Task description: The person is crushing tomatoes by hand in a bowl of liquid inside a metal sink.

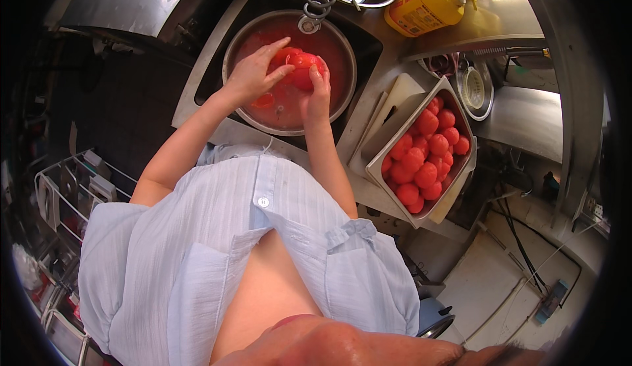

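Over a wide steel basin (pixel 349 77) of reddish water, my right hand (pixel 317 94) cups a wet red tomato (pixel 305 61) from its right side. My left hand (pixel 254 72) meets the tomato from the left, its thumb lying across the front and its fingers spread along the far side. More red shows between the left fingers; whether it is loose skin or another tomato, I cannot tell. A piece of red tomato skin (pixel 263 101) floats near the basin's front left. Red shapes under my hands are partly hidden.
The basin stands in a dark sink (pixel 368 50), below a coiled spring faucet (pixel 318 5). To the right, a deep steel pan (pixel 373 171) of peeled tomatoes (pixel 425 153) rests by cutting boards (pixel 395 94). A yellow jug (pixel 424 5) stands behind; a wire rack (pixel 74 188) is at left.
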A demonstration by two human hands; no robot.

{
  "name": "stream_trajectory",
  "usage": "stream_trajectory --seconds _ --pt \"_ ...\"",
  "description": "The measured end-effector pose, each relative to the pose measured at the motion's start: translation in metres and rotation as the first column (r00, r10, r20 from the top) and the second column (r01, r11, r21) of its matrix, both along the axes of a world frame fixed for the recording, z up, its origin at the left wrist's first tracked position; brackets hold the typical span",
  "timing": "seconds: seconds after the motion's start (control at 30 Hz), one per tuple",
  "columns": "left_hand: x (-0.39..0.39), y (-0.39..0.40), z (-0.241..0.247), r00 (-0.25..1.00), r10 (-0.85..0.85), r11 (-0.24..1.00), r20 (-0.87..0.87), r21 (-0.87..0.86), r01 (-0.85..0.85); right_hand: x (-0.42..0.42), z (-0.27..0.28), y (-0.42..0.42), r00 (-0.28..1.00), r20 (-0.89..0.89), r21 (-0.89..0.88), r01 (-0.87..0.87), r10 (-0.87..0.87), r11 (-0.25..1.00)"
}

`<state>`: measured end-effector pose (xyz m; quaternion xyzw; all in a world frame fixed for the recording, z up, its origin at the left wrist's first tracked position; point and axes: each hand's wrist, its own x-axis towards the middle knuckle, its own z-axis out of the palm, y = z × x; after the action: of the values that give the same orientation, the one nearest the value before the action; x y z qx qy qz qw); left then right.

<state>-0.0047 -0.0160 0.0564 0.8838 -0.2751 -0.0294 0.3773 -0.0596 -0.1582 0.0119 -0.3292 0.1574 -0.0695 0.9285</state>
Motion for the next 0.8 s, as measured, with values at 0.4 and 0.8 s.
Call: stream_trajectory --seconds 0.4,0.8 --pt "-0.015 -0.009 -0.008 0.968 -0.129 0.984 0.214 0.148 0.098 0.004 -0.007 0.0 0.999 0.028 -0.113 -0.028 0.032 0.993" --pt "-0.013 -0.004 -0.01 0.991 -0.045 0.997 0.126 0.062 0.038 0.001 -0.015 0.001 0.996 0.0 -0.124 -0.09 0.091 0.988"
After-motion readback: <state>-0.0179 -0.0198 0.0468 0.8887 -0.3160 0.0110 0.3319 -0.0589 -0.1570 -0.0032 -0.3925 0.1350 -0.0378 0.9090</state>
